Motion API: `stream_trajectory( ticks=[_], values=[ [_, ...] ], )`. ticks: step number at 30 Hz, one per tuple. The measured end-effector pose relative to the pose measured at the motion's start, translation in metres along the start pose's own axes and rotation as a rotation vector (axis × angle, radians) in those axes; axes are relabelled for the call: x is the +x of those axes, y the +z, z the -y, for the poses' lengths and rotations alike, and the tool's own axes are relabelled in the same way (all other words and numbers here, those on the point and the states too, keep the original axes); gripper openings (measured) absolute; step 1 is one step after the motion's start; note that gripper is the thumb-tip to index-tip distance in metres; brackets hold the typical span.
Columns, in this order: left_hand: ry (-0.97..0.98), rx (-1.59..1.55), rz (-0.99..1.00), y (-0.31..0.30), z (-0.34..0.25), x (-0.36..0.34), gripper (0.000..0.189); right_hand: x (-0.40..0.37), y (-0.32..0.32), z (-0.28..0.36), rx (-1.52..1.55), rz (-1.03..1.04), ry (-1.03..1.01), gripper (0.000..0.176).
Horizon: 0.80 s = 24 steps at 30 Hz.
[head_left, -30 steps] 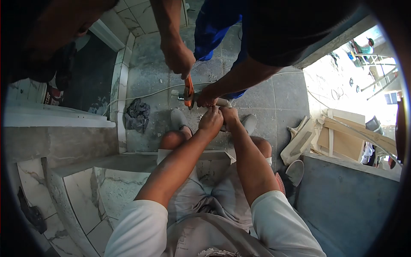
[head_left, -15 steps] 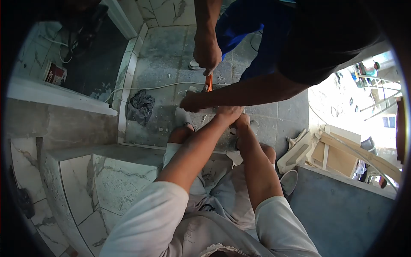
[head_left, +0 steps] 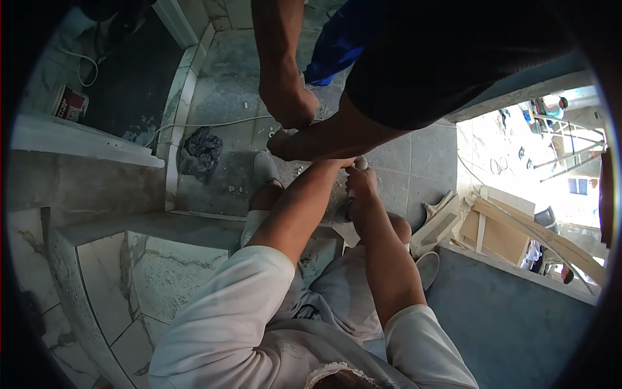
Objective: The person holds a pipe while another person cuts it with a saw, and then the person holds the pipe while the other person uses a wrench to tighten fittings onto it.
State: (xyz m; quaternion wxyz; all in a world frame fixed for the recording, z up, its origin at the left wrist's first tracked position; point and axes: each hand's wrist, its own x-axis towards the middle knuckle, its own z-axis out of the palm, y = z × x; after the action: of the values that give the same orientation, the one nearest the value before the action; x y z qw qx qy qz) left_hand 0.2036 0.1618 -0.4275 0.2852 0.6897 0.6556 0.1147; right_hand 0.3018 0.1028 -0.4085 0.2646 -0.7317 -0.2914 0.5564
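Spreading below both people, the grey tiled floor (head_left: 431,162) is prob. used b/c there's room to work facing each other. Co-worker (head_left: 447,71) in a dark top leans in from opposite. Boards (head_left: 502,227) lie heaped near the bright opening, I'd guess to keep them out of the way; crumpled bag (head_left: 201,154) sits against the tiled kerb (head_left: 173,155). Co-worker's hands (head_left: 282,144) bunch close together, maybe for control, but can't see what's under them. Person's left hand (head_left: 346,163) is mostly hid by the co-worker's forearm, so can't tell its grip; right hand (head_left: 360,181) is closed round a pale rod (head_left: 361,163), end poking past the fingers, seemingly to steady it, just beyond the knees (head_left: 398,230). Smallest: pale chips (head_left: 299,170) on the tiles
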Motion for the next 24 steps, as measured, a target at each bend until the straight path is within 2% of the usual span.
stream_trajectory(
  ticks=[1,2,5,7,9,11,13,17,19,20,21,23,24],
  values=[
    [0.067,0.039,-0.079,0.008,0.002,0.002,0.033,-0.001,0.002,-0.003,-0.093,-0.043,0.065,0.014],
    [0.086,0.074,-0.059,0.015,0.004,0.007,0.033,-0.001,0.003,-0.005,-0.187,-0.086,0.129,0.016],
    [0.119,0.19,0.124,0.002,0.002,0.007,0.032,0.007,0.008,-0.016,-0.272,-0.174,0.151,0.019],
    [0.141,0.261,0.239,-0.004,0.0,0.008,0.031,0.012,0.012,-0.03,-0.273,-0.182,0.109,0.019],
    [0.159,0.323,0.328,-0.004,-0.003,0.009,0.03,0.018,0.017,-0.049,-0.369,-0.233,-0.039,0.019],
    [0.178,0.38,0.403,-0.003,-0.004,0.011,0.029,0.024,0.016,-0.057,-0.469,-0.18,-0.053,0.019],
    [0.189,0.431,0.466,0.0,-0.003,0.014,0.028,0.041,0.015,-0.068,-0.344,-0.108,0.033,0.036],
    [0.17,0.514,0.525,0.012,0.004,0.017,0.027,0.024,0.011,-0.044,-0.464,-0.09,0.042,0.022],
    [0.125,0.425,0.385,0.036,0.016,0.022,0.025,0.01,0.009,-0.028,-0.428,-0.16,0.126,0.04],
    [0.167,0.443,0.387,0.053,0.031,0.031,0.024,0.01,0.012,-0.03,-0.5,-0.164,0.054,0.039],
    [0.162,0.46,0.391,0.045,0.033,0.022,0.024,0.006,0.018,-0.029,-0.486,-0.153,0.055,0.039],
    [0.076,0.397,0.13,0.013,0.012,-0.004,0.025,-0.003,0.019,-0.025,-0.505,-0.203,-0.039,0.037],
    [0.087,0.405,0.128,-0.007,-0.002,-0.011,0.025,-0.002,0.021,-0.026,-0.487,-0.201,-0.017,0.036]
  ],
)
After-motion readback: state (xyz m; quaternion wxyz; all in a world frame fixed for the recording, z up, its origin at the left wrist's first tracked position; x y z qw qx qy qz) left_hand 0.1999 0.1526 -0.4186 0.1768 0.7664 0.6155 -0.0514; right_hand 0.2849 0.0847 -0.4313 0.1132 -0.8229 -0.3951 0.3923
